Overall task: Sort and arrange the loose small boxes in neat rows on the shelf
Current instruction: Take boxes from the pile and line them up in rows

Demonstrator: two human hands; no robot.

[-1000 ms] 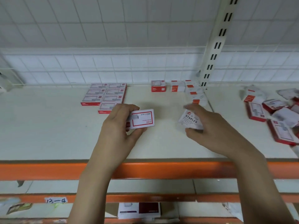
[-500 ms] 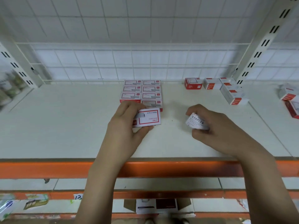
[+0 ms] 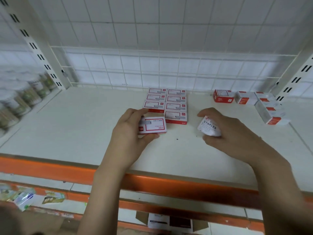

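My left hand (image 3: 130, 133) grips a red-and-white staple box (image 3: 155, 125) just above the white shelf (image 3: 76, 133). That box hangs right in front of the short left column of a two-column block of matching boxes (image 3: 167, 104) at the back. My right hand (image 3: 235, 136) holds a white box printed STAPLES (image 3: 209, 127), tilted, to the right of the block. Several loose boxes (image 3: 245, 98) lie at the back right, some white with red ends, one red (image 3: 222, 95).
A wire grid (image 3: 152, 65) backs the shelf, with slotted uprights (image 3: 39, 48) at left and right. An orange beam (image 3: 169, 185) edges the front. Blurred jars (image 3: 20, 99) fill the bay to the left. A lower shelf holds an open carton (image 3: 169, 223) and packets (image 3: 25, 197).
The view has swung left, bringing the block of boxes to the middle. My left hand has carried its box forward to the block's front left corner. My right hand has kept its box.
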